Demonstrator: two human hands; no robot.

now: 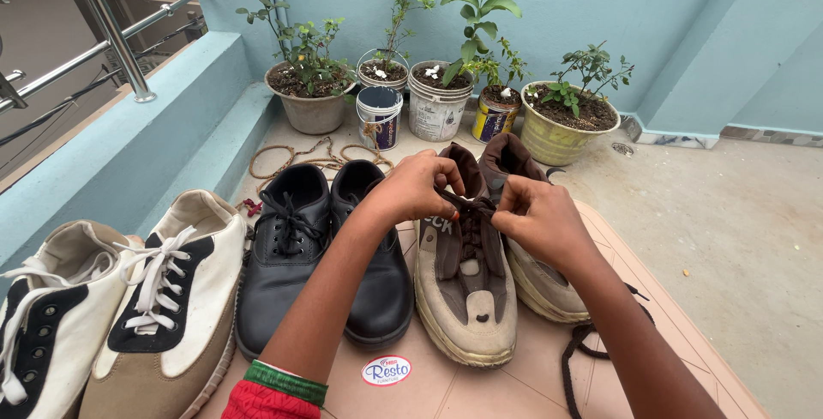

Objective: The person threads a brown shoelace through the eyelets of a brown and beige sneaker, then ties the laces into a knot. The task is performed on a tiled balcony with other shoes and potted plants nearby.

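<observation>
The brown lace (463, 204) sits at the top of the tan shoe (465, 282), pinched by the left hand (416, 186) and the right hand (536, 217); I think it goes best pulled snug and even. In front lies an oval sticker (386, 370), white, red and blue; behind stand a dark blue-and-white tin (378, 119) and a yellow tin (495, 120).

oval sticker (386, 371) | white, red, blue | floor before black shoes (326, 256)
</observation>
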